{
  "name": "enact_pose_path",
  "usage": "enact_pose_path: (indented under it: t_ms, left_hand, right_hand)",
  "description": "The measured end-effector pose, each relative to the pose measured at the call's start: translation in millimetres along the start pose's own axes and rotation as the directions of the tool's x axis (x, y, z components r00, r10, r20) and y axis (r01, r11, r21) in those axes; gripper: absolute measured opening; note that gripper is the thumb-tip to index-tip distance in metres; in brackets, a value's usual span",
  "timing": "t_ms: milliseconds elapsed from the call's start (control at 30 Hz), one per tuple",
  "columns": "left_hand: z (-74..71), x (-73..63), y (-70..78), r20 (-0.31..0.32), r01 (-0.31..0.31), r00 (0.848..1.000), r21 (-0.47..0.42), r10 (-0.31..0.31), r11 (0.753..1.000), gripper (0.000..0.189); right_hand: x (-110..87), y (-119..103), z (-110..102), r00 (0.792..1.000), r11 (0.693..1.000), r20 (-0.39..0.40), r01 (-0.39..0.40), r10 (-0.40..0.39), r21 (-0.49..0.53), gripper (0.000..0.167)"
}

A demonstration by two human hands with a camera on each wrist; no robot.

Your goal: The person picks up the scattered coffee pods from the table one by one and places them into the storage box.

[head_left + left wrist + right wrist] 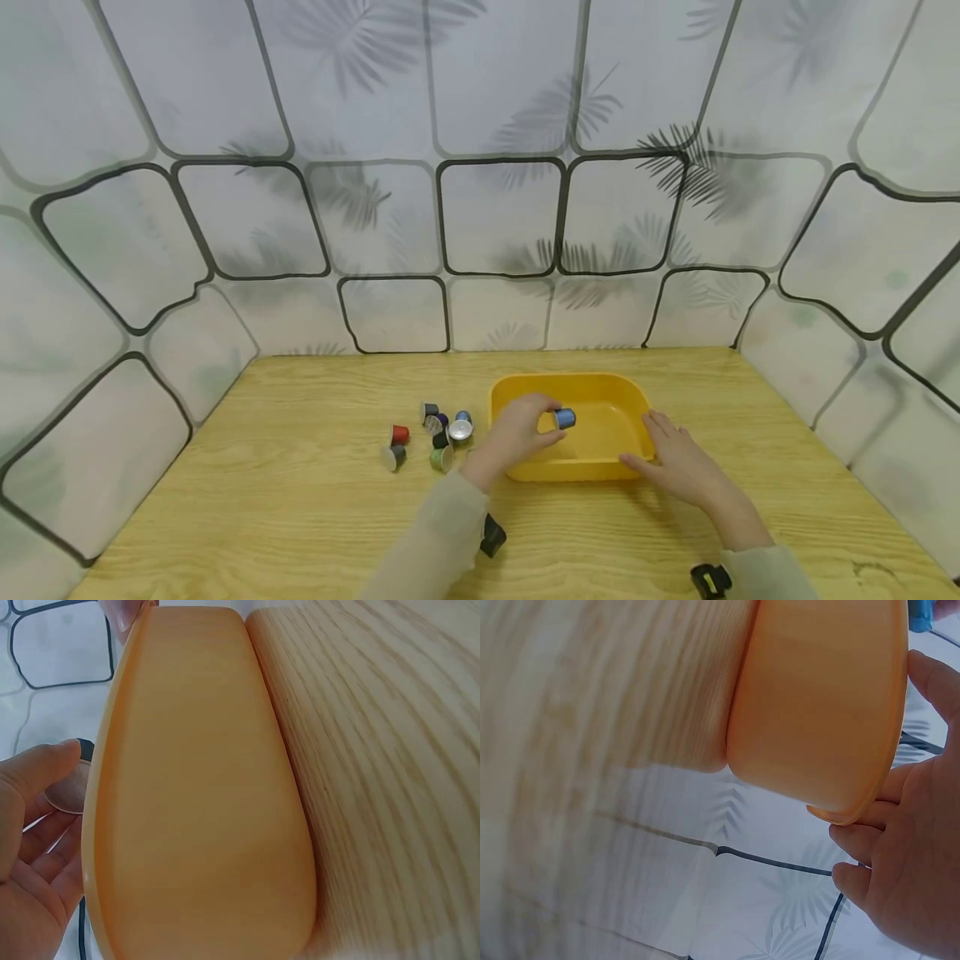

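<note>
My left hand [517, 433] is over the left part of a yellow plastic tub [577, 472], pinching a blue coffee capsule [565, 418] between thumb and fingers. In the left wrist view the capsule's round foil face [69, 789] shows beyond the tub's rim. My right hand [686, 462] rests on the tub's near right corner, the thumb along the front rim and the fingers at the right end. From the right wrist, the fingertips [851, 881] appear beside the rim, partly hidden. Left of the tub lies a loose group of several capsules, among them a red capsule [400, 434] and a green capsule [442, 457].
The tub stands on a light wooden table [300, 500]. A patterned white curtain [495, 217] hangs behind the table and along both sides. A black wrist device [492, 535] is on the left forearm, another wrist device [709, 580] on the right.
</note>
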State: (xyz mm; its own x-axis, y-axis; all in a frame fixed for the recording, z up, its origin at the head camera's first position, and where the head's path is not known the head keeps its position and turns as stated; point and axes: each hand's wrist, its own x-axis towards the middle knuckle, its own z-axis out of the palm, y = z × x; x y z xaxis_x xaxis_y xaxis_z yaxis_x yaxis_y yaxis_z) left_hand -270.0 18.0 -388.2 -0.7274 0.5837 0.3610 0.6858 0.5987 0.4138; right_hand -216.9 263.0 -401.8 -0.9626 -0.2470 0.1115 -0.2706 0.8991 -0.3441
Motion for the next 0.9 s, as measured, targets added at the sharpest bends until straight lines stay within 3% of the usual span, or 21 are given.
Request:
enact_pose_path:
  t_ms: [167, 567, 900]
  left_hand:
    - [4.2, 7.5, 8.8, -0.012, 0.009, 1.0, 0.034, -0.008, 0.999, 0.033]
    - [20.2, 27.4, 28.3, 0.028, 0.007, 1.0, 0.043, -0.008, 0.999, 0.033]
    - [31.1, 41.6, 43.6, 0.122, 0.037, 0.991, 0.107, -0.05, 0.994, 0.034]
  right_hand:
    - [-0.2, -1, -1, 1.0, 1.0, 0.0, -0.002, 0.002, 0.0, 0.083]
    - [-1.5, 1, -1, 1.0, 1.0, -0.008, -0.002, 0.002, -0.001, 0.082]
    - [-0.4, 3, 1, 1.0, 1.0, -0.019, 0.007, -0.007, 0.01, 0.082]
